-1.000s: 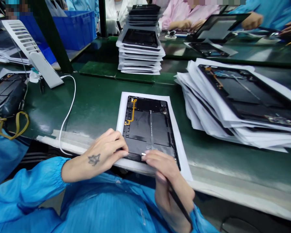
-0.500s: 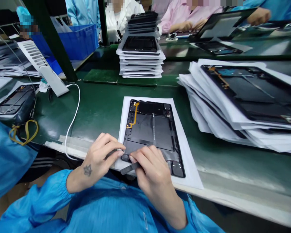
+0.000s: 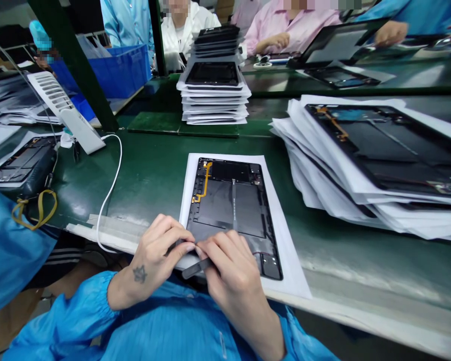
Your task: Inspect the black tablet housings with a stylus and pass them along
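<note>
Two hands [image 3: 231, 268] on one tablet housing [image 3: 229, 205]

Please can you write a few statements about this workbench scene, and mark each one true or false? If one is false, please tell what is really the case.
The right hand holds a slim black tool: true.
The opened tablet lies directly on the green bench: false, a white paper sheet lies under it.
A white cable runs on the bench to the left of the tablet: true.
The left hand is far from the tablet: false, its fingers are at the tablet's lower edge.
</note>
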